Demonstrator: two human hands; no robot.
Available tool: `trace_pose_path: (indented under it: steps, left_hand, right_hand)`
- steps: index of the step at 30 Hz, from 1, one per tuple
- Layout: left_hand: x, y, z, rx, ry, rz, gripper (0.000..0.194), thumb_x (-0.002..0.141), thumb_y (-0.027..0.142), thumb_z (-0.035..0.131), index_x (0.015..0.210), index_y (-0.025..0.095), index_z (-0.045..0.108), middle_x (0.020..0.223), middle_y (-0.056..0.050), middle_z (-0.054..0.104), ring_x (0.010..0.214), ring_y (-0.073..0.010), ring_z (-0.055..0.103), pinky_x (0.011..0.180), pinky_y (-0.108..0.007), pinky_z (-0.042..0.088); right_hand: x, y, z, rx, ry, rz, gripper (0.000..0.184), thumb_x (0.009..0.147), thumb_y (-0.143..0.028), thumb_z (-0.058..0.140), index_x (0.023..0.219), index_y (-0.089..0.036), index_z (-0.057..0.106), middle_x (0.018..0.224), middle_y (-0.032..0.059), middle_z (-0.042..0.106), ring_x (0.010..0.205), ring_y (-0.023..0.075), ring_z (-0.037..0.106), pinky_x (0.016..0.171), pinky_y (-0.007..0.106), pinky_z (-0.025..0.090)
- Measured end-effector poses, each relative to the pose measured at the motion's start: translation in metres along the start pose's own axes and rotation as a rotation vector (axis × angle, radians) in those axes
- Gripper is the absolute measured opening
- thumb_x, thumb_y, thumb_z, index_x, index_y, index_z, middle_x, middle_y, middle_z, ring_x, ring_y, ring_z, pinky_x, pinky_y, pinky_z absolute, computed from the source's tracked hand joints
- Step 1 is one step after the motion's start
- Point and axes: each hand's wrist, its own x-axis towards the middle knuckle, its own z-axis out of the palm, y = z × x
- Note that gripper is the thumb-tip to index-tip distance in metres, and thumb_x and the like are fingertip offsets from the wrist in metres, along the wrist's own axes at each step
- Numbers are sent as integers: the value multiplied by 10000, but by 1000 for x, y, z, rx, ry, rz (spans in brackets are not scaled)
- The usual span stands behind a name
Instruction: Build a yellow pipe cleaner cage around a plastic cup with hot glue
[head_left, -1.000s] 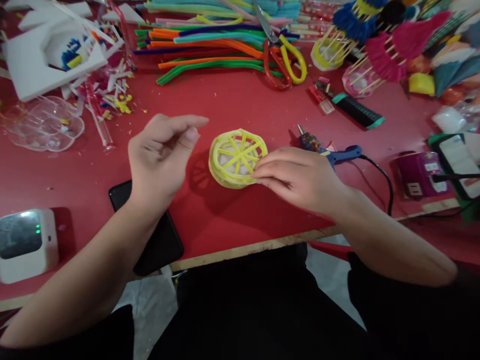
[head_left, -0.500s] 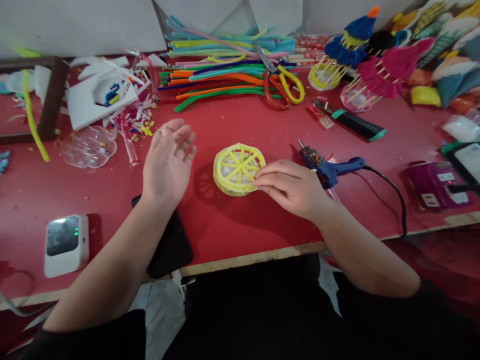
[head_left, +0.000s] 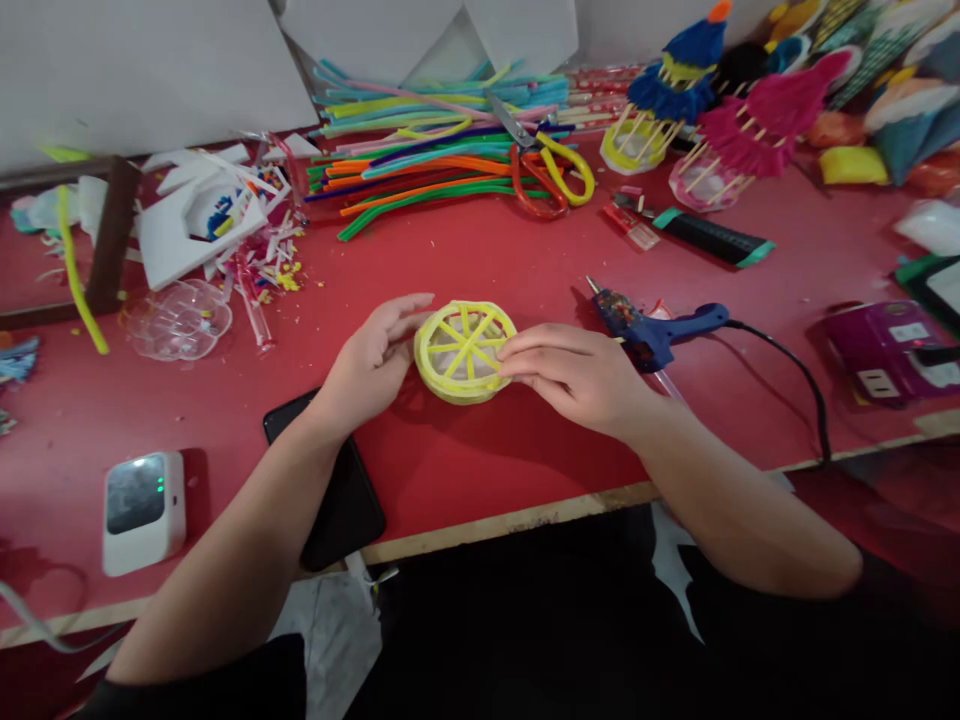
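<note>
A round yellow wheel-like piece [head_left: 466, 345] with spokes, like a lemon slice, is just over the red table, its pale underside showing between the spokes. My right hand [head_left: 581, 375] is closed in a pinch on its right rim. Beside the left rim, my left hand [head_left: 375, 365] is open, fingers stretched and thumb apart; whether it touches the rim I cannot tell. To the right of my right hand lies a blue glue gun [head_left: 645, 325], and a black phone [head_left: 345, 505] is under my left forearm.
Many coloured pipe cleaners [head_left: 442, 150] and a pair of scissors [head_left: 551, 170] lie at the back. Foam scraps [head_left: 172, 235] and a clear flower-shaped tray [head_left: 176, 320] are left. A white device [head_left: 144, 515] sits front left; a utility knife [head_left: 712, 237] and finished figures [head_left: 757, 125] are right.
My left hand has come down and right, from raised with palm showing to beside the wheel's left rim. My right hand keeps its pinch. The view has shifted slightly.
</note>
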Motion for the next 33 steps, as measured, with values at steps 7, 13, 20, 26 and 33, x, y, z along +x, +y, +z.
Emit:
trace_pose_path:
  steps: [7, 13, 20, 26, 33]
  left_hand:
    - [3, 3, -11, 12, 17, -95, 360, 836, 285, 725, 1162, 206, 595, 1044, -67, 747, 979, -205, 744, 854, -328, 622]
    - [3, 2, -11, -41, -72, -101, 310, 940, 426, 645, 1150, 199, 647, 1094, -92, 758, 1025, -223, 733, 924, -364, 602]
    - [2, 2, -8, -112, -100, -109, 306, 911, 459, 702, 1066, 205, 630, 1095, -90, 762, 980, -209, 740, 869, -336, 615]
    - [-1, 11, -7, -103, -127, -93, 288, 893, 399, 724, 1082, 217, 605, 1035, -65, 758, 935, -197, 745, 818, -314, 618]
    - [0, 7, -5, 13, 33, -65, 233, 888, 337, 724, 1036, 203, 605, 963, -54, 731, 892, -182, 732, 779, -310, 608]
  right_hand:
    - [0, 1, -4, 18, -33, 27, 203, 1003, -92, 574, 1018, -217, 734, 1096, 50, 804, 1035, 151, 770, 914, 283, 629]
    - [0, 3, -5, 63, -44, 13, 224, 990, -62, 569, 1013, -219, 727, 1079, 43, 796, 1019, 142, 768, 902, 267, 630]
    - [1, 3, -9, 102, -87, 3, 212, 994, -79, 584, 1032, -229, 730, 1093, 40, 796, 1037, 148, 765, 913, 286, 634]
    - [1, 2, -10, 95, -81, -17, 208, 988, -58, 586, 1013, -214, 722, 1070, 46, 799, 1022, 139, 769, 903, 268, 633]
    - [1, 2, -11, 58, -95, -6, 216, 985, -65, 581, 1002, -227, 723, 1066, 42, 799, 997, 149, 771, 873, 283, 639]
